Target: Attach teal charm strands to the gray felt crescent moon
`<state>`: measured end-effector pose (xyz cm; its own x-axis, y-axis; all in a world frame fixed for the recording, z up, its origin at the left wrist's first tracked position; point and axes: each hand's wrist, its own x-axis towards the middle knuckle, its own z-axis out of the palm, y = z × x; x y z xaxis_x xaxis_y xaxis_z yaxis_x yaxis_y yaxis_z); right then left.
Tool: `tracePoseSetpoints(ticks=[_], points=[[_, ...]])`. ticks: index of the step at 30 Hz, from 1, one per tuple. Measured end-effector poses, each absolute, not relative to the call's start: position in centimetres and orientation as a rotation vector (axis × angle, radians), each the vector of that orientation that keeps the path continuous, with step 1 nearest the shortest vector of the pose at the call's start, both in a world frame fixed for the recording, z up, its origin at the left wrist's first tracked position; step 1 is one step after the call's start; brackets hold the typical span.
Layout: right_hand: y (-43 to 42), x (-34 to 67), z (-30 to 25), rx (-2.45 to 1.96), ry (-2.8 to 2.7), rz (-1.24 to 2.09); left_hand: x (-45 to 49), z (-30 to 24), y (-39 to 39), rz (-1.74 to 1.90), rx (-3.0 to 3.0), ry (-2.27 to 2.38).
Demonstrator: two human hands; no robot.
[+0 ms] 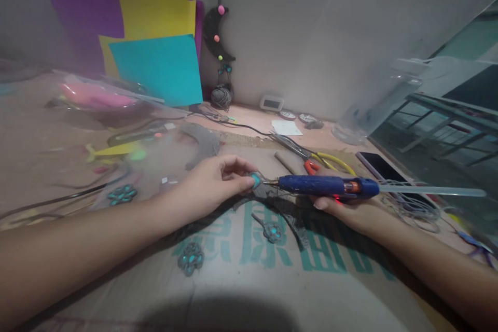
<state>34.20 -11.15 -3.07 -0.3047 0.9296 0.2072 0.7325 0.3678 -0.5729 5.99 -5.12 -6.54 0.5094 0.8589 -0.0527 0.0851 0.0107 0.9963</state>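
My right hand [346,210] grips a blue hot glue gun [327,185], held level with its nozzle pointing left and a clear glue stick [431,191] jutting out of its back. My left hand [212,184] pinches a small teal bead [256,180] between thumb and fingers, right at the nozzle tip. Under them lies a dark grey glittery cut-out [288,212] on printed cardboard [249,280]. Grey flower pieces with teal centres [272,230] [190,258] lie close by.
Scissors with red and yellow handles [315,158], a phone [379,166] and a loose wire coil [412,207] lie to the right. Coloured paper sheets [155,65] and a black crescent ornament [216,31] lean on the back wall. Plastic bags and scraps [101,104] crowd the left.
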Motion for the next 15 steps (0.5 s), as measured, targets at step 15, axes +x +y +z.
tracePoseSetpoints(ticks=[15], points=[[-11.2,34.8,-4.5,-1.564,-1.995,0.471,6.1,-5.8,-5.5,0.749,1.448,0.892]])
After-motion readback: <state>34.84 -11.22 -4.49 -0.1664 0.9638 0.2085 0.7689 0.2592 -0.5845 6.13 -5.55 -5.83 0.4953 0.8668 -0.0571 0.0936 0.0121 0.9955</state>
